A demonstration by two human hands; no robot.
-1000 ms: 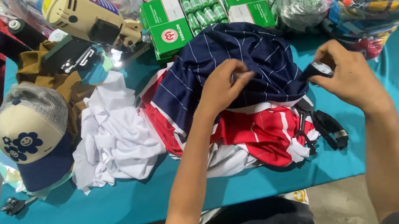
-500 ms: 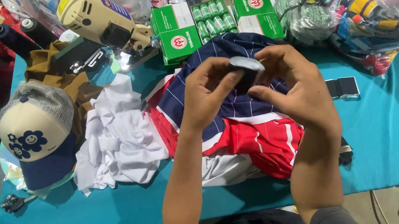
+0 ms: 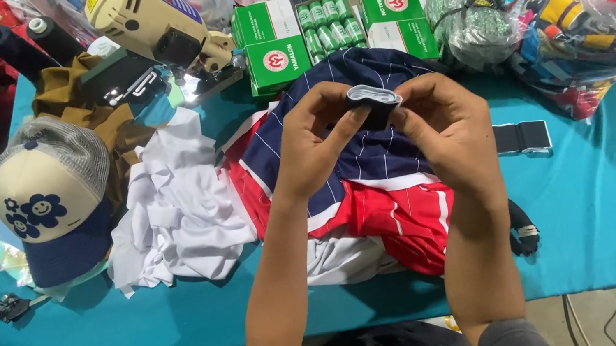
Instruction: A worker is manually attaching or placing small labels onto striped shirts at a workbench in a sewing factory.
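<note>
My left hand [image 3: 315, 142] and my right hand [image 3: 442, 125] are raised together above the table, both pinching a small folded black strap with a pale grey edge [image 3: 373, 99]. Under them lies a pile of cloth: a navy pinstriped garment [image 3: 368, 156] over a red striped piece [image 3: 395, 221], with white fabric [image 3: 177, 211] to the left. A second short black strap piece [image 3: 521, 136] lies flat on the teal table cover [image 3: 615, 213] just right of my right hand. Another black strap [image 3: 523, 229] pokes out beside my right forearm.
A cream and navy cap with flower faces [image 3: 48, 212] sits at the left. Green boxes of thread [image 3: 271, 44] and a cream handheld machine [image 3: 149, 20] stand at the back. Clear bags of coloured goods [image 3: 590, 17] and a green bundle [image 3: 466, 9] fill the back right.
My right hand came in from the right with the black strap and met my left hand, which rose off the navy garment. A short black strap piece now lies where my right hand was.
</note>
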